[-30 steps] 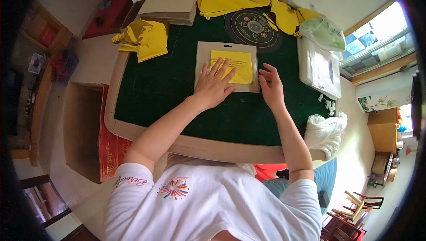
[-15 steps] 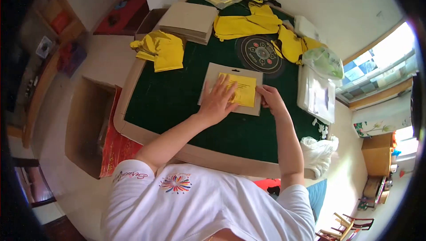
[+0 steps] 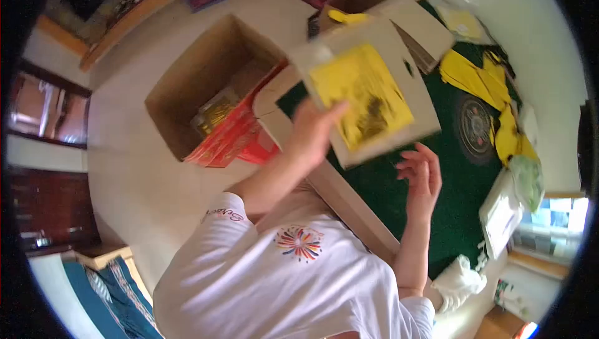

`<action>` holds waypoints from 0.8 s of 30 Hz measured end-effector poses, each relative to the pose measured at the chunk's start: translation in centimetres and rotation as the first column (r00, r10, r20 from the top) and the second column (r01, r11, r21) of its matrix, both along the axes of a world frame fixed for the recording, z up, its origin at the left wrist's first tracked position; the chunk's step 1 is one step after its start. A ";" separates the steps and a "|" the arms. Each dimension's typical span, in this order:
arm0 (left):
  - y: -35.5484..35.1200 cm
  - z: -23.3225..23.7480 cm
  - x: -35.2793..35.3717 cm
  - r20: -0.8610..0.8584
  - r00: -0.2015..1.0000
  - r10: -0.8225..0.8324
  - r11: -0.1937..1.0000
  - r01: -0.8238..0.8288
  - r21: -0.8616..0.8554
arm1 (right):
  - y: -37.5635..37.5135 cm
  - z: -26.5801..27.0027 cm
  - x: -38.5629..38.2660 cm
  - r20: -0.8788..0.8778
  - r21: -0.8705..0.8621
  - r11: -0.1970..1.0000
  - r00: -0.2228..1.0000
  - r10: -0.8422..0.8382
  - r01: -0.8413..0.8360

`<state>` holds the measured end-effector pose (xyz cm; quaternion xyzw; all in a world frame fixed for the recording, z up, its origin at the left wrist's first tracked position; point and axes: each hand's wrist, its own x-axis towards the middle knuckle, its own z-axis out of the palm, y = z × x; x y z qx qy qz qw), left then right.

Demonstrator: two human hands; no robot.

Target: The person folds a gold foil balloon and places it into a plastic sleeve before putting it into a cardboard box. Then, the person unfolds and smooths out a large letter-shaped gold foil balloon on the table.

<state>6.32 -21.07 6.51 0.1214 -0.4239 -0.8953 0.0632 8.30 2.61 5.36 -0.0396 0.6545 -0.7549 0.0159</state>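
Observation:
A tan cardboard backing card [image 3: 421, 105] with a yellow printed piece [image 3: 365, 92] on its front is lifted above the green table [image 3: 380, 195]. My left hand [image 3: 311, 132] grips the card's left edge, the thumb lying over the yellow piece. The card is tilted and a little blurred by motion. Beyond its lower right edge, my right hand [image 3: 422, 173] is raised over the table with loosely bent, parted fingers and nothing in it. Left of the table an open cardboard box [image 3: 206, 80] with a red side holds yellow pieces in clear wrapping [image 3: 218, 113].
A stack of cardboard [image 3: 430, 30] lies at the table's far end, partly behind the card. Yellow cloth pieces [image 3: 471, 80], a round black patterned disc [image 3: 475, 127], a green-tinted plastic bag [image 3: 527, 180], white packets [image 3: 501, 220] and white cloth [image 3: 460, 283] line the right side.
My left hand has lifted the card off the table and carried it left, toward the open box. My right hand has let go of the card's edge. The view has turned left.

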 end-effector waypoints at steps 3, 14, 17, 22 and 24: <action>-12.8 2.1 0.4 -0.040 0.960 0.276 0.916 -0.276 -0.292 | 1.1 -0.7 -0.6 -0.041 0.238 0.963 0.992 -0.122 0.129; -44.7 -20.6 2.9 0.552 0.730 0.402 0.787 0.032 -0.617 | 3.7 -4.6 -1.9 -0.028 0.218 0.949 0.973 -0.229 0.230; -48.2 -29.4 2.7 0.437 0.692 0.575 0.178 0.415 -0.892 | 3.4 -4.5 -1.7 -0.018 0.297 0.925 0.970 -0.242 0.236; -39.2 -24.6 -1.2 0.596 0.728 0.340 -0.561 0.665 -0.492 | 3.7 -5.7 -1.7 -0.019 0.366 0.911 0.980 -0.197 0.190; -28.6 -14.7 -1.3 0.661 0.729 0.179 -0.636 0.598 -0.487 | 3.3 -5.9 -1.9 -0.019 0.406 0.897 0.983 -0.184 0.176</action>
